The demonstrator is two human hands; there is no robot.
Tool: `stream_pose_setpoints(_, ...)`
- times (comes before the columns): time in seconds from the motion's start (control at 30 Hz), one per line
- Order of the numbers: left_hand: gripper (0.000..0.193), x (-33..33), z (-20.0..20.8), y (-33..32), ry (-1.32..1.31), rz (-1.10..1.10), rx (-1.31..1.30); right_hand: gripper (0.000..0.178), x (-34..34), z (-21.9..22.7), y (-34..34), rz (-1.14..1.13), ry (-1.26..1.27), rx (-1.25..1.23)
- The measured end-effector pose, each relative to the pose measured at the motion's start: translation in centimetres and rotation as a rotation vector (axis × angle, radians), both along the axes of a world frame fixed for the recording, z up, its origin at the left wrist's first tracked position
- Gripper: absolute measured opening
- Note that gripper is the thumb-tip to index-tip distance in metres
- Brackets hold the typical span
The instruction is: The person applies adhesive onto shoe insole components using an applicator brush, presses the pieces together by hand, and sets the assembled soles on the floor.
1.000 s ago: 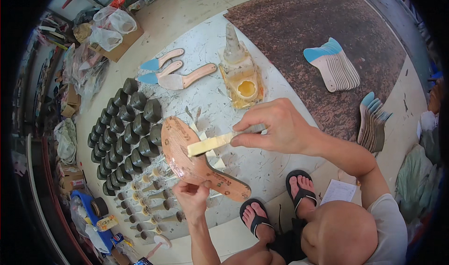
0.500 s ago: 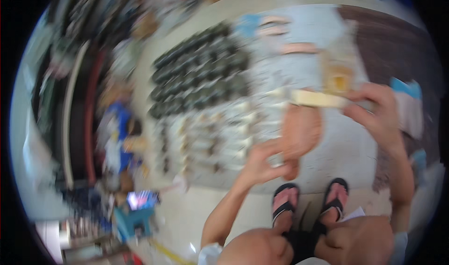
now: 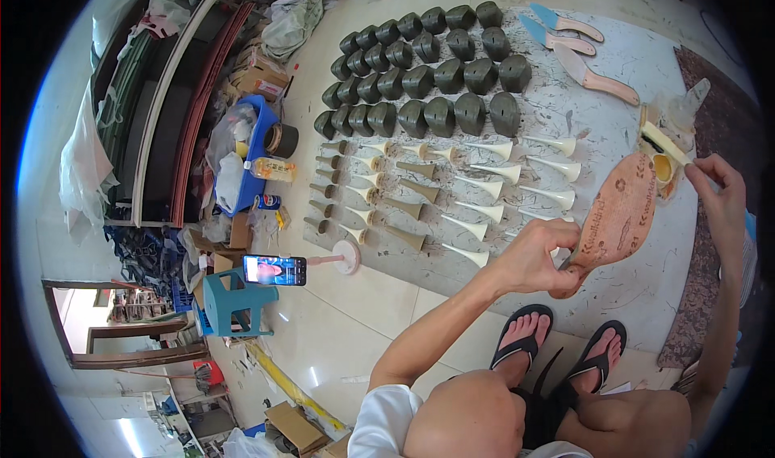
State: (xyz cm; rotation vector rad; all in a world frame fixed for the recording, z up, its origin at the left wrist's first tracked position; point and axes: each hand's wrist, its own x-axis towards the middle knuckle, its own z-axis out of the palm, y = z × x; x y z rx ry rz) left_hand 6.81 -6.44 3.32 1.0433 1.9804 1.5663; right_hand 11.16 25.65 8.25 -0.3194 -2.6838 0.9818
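My left hand [image 3: 537, 256] is closed around the narrow end of a tan shoe insole [image 3: 617, 212] with dark printed marks, held tilted above the sheet. A flat cream stick [image 3: 666, 145] is pinched between the fingers of my right hand [image 3: 720, 185]. The stick lies over a small container of yellow liquid [image 3: 663, 167]; whether it touches the container I cannot tell. Beneath the insole and to its left, rows of slender cream and olive shoe heels [image 3: 482, 186] lie on the sheet. Beyond them stand rows of dark green heel blocks [image 3: 440, 115].
Several more insoles [image 3: 597, 77], some blue-ended, lie at the far right of the pale, marked sheet [image 3: 452, 292]. A phone [image 3: 275, 270] on a pink stand and a teal stool [image 3: 234, 303] are at left. Behind them is a blue crate [image 3: 262, 135]. My sandalled feet are at the sheet's near edge.
The stick has moved from over the insole rightward to the yellow-liquid container. The insole stays in my left hand, now turned more toward the right. The head view has shifted and is sharper.
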Motion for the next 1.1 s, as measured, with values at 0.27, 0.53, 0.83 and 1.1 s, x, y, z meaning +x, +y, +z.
stream_pose_setpoints(0.27, 0.032, -0.9, 0.0, -1.7, -0.053, -0.03, -0.053, 0.019, -0.2, 1.6, 1.0, 0.072, 0.172, -0.124)
stream_pose_setpoints(0.53, 0.024, -0.2, 1.3, -1.0, -0.145, -0.042, -0.054, 0.021, -1.1, 5.3, 0.8, 0.419, 0.288, -0.006)
stream_pose_setpoints(0.83, 0.02, 0.8, 0.4, -1.4, -0.237, 0.177, 0.103, 0.019, 4.4, 4.3, 2.0, 0.576, 0.127, 0.006)
stream_pose_setpoints(1.1, 0.023, -3.5, -4.1, 2.8, -0.571, 0.456, 0.234, 0.024, 5.0, -1.8, 3.3, -0.036, 0.059, -0.998)
